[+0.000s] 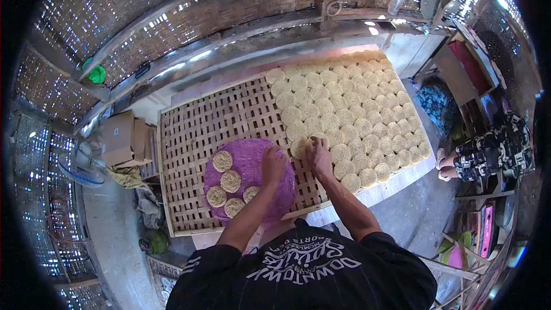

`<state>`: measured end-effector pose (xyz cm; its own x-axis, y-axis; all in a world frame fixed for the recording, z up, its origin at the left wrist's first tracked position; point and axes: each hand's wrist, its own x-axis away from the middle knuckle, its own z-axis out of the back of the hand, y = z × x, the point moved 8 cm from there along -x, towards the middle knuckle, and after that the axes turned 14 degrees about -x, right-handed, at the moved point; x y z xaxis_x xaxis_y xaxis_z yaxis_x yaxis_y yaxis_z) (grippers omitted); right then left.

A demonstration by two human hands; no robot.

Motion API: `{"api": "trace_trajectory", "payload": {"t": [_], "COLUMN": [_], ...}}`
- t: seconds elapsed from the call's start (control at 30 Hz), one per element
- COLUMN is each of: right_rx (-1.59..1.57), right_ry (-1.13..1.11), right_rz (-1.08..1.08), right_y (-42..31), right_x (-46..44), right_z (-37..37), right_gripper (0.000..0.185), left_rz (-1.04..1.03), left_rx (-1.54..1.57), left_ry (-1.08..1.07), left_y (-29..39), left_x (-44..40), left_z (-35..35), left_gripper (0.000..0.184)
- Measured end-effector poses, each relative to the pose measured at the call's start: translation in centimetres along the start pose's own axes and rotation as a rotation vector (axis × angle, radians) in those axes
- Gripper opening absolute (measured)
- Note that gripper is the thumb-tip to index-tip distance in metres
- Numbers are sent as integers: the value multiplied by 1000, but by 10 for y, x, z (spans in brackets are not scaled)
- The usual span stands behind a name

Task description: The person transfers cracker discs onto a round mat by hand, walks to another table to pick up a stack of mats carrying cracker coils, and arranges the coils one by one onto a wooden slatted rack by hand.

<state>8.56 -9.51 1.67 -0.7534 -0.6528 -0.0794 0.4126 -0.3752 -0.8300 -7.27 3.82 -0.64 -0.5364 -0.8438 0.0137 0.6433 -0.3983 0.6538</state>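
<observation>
My right hand [318, 158] is closed at the edge of a flat, round noodle cake [298, 148], which lies at the near left end of the rows of cakes. My left hand [273, 166] hovers over the right side of a round purple mat [247, 152], its fingers curled; whatever they hold, if anything, is hidden. Several loose pale cakes [231, 181] rest on the left part of this mat. Beneath the mat is a large woven bamboo rack [189, 138]. Overlapping rows of similar cakes [344, 100] cover the rack's right half.
A cardboard box [124, 138] stands left of the rack, with a blue fan [80, 175] beyond it. Another person's legs [450, 166] show at the right. A blue heap [435, 106] lies near the back right corner. Woven bamboo walls [229, 11] enclose the room.
</observation>
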Motion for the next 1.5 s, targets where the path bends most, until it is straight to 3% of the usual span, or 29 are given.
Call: {"api": "trace_trajectory", "payload": {"t": [0.03, 0.07, 0.17, 0.27, 0.3, 0.4, 0.53, 0.6, 0.67, 0.93, 1.03, 1.13, 1.23, 1.27, 1.37, 1.4, 1.5], "right_rx": [15, 68, -142, -131, -130, -108, -64, -100, -102, -50, -193, -881, -1124, -1153, -965, -1004, -1000], "right_ry": [6, 36, -151, -267, -300, -341, -361, -348, -337, -263, -328, -312, -130, -92, -57, 10, 129], "right_rz": [-4, 129, 83, 283, 360, 319, 334, 329, 311, 374, 199, -269, -460, -595, -578, -520, -464], "right_y": [-6, -21, -29, -52, -59, -58, -57, -60, -62, -66, -53, -7, -22, 7, 23, 28, 53], "right_x": [7, 15, 50, 90, 102, 115, 115, 116, 114, 117, 110, 99, 97, 98, 97, 94, 84], "right_z": [1, 2, -35, -74, -83, -101, -102, -100, -99, -97, -102, -117, -79, -86, -65, -56, -36], "right_gripper": [38, 34, 30, 30, 31, 30, 31, 30, 30, 31, 32, 34, 32, 27, 25, 34, 30], "left_rz": [0, 3, 120, 143, 190, 271, 237, 268, 257, 78, -52, -231, -456, -534, -388, -399, -390], "left_rx": [-40, -83, -270, -512, -562, -640, -642, -416, -294, -27, 9, 15, 83, 120, 221, 139, -90], "left_ry": [49, 100, 259, 556, 466, 198, 240, 156, 109, 159, 81, -50, -141, -148, -224, -177, -41], "left_y": [-9, -20, -71, -187, -182, -147, -138, -187, -193, -93, -48, -14, 20, 35, 33, 27, -20], "left_x": [13, 25, 57, 78, 82, 77, 66, 56, 48, 62, 67, 83, 108, 115, 114, 111, 101], "left_z": [20, 41, 103, 99, 107, 141, 141, 101, 89, 111, 103, 71, 60, 65, 64, 65, 66], "left_gripper": [37, 37, 36, 36, 37, 41, 40, 33, 28, 26, 25, 33, 45, 49, 52, 51, 45]}}
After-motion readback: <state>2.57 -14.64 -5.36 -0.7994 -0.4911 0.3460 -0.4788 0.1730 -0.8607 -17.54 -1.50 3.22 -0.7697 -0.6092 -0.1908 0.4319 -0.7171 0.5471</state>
